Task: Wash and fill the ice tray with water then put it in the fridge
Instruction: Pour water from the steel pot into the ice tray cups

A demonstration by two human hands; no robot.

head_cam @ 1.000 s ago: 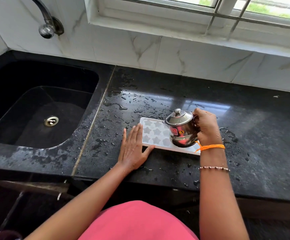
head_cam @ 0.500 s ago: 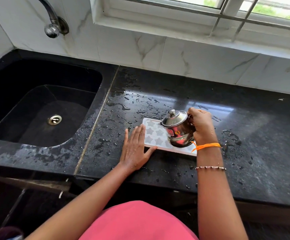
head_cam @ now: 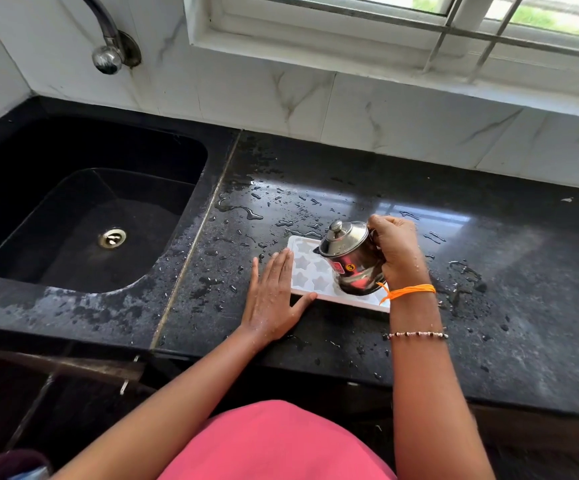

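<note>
Right now your ice tray (head_cam: 310, 271) lies flat on the black bench (head_cam: 488, 271), near its front edge and well apart from the sink (head_cam: 83, 216) on the left. Your left hand (head_cam: 271, 299) rests flat beside the tray's left end, fingers straight and together, thumb spread along the tray's near edge and touching it. Your right hand (head_cam: 397, 251) has its grip curled round the handle side of a small steel pot (head_cam: 352, 259), which is tilted with its spout toward the left and held over the middle of the tray.

Open bench runs to the right of your right wrist and behind the tray up to the marble wall tiles (head_cam: 385, 109); both stretches are wet, with drops and small puddles scattered about. A seam (head_cam: 194, 244) separates the bench from the sink surround.

The pot and your right wrist hide the tray's right half, so only a few star-shaped cells show at the left. Whether water is leaving the spout, or how full the cells are, cannot be told. The pot's handle is covered by your fingers. The tap (head_cam: 108, 53) is cut off at the top of the view, as is the window (head_cam: 419, 22).

A red sticker (head_cam: 340, 268) on the pot carries writing too small to read; beside it a round yellow sticker (head_cam: 350, 267) shows the numeral 3.
</note>
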